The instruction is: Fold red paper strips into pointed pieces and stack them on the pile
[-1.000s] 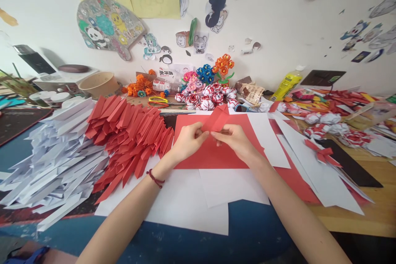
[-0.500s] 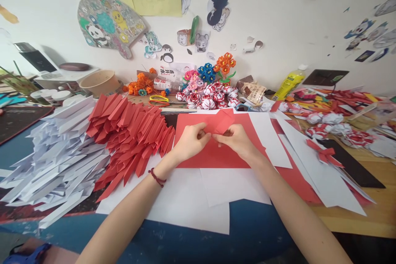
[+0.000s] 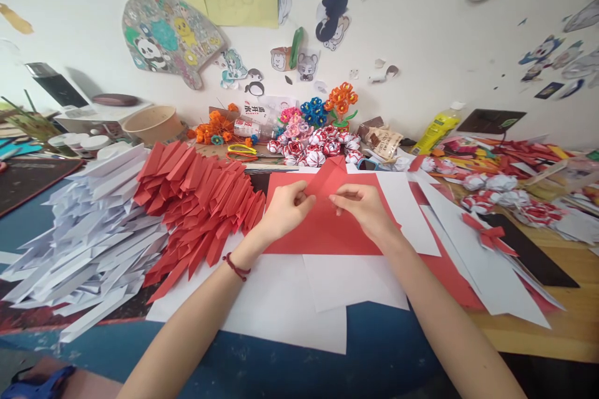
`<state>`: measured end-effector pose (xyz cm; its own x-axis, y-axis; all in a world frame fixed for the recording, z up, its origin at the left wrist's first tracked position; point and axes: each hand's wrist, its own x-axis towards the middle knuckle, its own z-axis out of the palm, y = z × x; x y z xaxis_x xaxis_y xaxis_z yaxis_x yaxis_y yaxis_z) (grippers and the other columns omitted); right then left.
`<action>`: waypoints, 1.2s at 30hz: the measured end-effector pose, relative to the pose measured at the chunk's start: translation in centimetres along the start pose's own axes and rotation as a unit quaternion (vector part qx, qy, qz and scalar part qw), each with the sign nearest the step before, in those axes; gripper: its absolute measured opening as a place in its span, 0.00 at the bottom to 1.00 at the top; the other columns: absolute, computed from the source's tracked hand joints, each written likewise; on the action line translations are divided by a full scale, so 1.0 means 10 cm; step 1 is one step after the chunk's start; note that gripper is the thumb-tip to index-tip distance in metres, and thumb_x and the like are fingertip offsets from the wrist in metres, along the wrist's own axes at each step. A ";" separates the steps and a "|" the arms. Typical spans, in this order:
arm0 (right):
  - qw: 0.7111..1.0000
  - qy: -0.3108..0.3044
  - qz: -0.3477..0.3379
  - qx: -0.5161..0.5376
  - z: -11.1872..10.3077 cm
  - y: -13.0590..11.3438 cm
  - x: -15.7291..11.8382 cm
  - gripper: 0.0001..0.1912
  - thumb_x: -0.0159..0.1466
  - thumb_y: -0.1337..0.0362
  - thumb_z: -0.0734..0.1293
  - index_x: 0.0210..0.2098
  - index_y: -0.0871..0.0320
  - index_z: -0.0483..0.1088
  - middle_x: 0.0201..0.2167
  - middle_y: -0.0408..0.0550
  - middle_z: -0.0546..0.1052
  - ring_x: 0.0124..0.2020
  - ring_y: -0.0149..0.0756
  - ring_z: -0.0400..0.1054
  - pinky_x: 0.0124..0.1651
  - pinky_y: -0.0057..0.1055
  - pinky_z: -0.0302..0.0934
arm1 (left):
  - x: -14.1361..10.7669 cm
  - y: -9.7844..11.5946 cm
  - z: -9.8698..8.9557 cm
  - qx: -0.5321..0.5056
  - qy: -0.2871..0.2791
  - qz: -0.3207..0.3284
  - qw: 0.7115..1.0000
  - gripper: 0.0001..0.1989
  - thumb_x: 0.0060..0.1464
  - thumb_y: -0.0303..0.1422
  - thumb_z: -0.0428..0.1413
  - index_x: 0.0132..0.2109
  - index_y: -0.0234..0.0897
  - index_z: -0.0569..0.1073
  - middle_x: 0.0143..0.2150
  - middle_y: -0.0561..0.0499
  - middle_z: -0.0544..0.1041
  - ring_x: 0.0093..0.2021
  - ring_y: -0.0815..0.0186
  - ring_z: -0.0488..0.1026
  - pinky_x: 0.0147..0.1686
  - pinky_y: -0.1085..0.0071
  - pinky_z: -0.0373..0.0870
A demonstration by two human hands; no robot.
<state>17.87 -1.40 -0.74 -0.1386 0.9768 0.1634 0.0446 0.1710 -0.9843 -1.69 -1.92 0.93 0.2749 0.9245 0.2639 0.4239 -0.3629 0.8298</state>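
My left hand (image 3: pixel 287 211), a dark red cord bracelet at its wrist, pinches the lower left end of a folded red paper strip (image 3: pixel 328 176). The strip slants up to the right. Just right of it is my right hand (image 3: pixel 360 207), thumb and fingers curled close together; no paper shows between them. Both hands are over a large red paper sheet (image 3: pixel 322 234), which lies on white sheets (image 3: pixel 290 305). Red on red makes the strip's lower edge hard to make out.
Folded red strips (image 3: pixel 201 199) and white strips (image 3: pixel 107 218) are heaped at left. Red-and-white paper balls (image 3: pixel 318 146), yellow-handled scissors (image 3: pixel 242 149) and a yellow bottle (image 3: pixel 437 128) line the back. At right, a red folded piece (image 3: pixel 489 234) rests on white paper.
My right hand has come off the folded red paper and moved slightly right. The paper, now only in my left hand, shows as a slanted strip.
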 end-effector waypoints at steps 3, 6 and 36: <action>0.998 0.023 0.019 0.046 0.02 0.00 0.01 0.14 0.53 0.55 0.74 0.31 0.60 0.76 0.25 0.45 0.74 0.23 0.31 0.66 0.28 0.30 0.61 | 0.01 -0.02 0.02 -0.030 0.024 -0.016 0.999 0.18 0.53 0.35 0.52 0.25 0.39 0.49 0.18 0.60 0.52 0.21 0.74 0.48 0.22 0.74 0.45; 0.998 -0.017 0.019 0.062 0.09 -0.02 -0.02 0.15 0.54 0.53 0.73 0.34 0.59 0.76 0.28 0.47 0.75 0.25 0.31 0.67 0.31 0.31 0.63 | 0.01 -0.06 0.06 -0.058 0.026 -0.025 0.998 0.18 0.54 0.38 0.53 0.26 0.39 0.50 0.18 0.60 0.55 0.20 0.74 0.51 0.21 0.75 0.46; 1.000 0.024 -0.007 -0.008 0.11 -0.03 -0.03 0.13 0.58 0.56 0.69 0.24 0.58 0.70 0.21 0.43 0.72 0.22 0.31 0.63 0.28 0.30 0.58 | -0.04 -0.02 -0.04 0.270 0.088 0.173 0.943 0.10 0.61 0.30 0.47 0.48 0.37 0.69 0.41 0.49 0.76 0.34 0.69 0.70 0.33 0.74 0.61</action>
<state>16.85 -1.84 -0.52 -0.0921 0.9794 0.1797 0.0592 0.1855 -0.9809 -2.27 -2.18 0.82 0.3503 0.7283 0.5889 0.7263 -0.6083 0.3202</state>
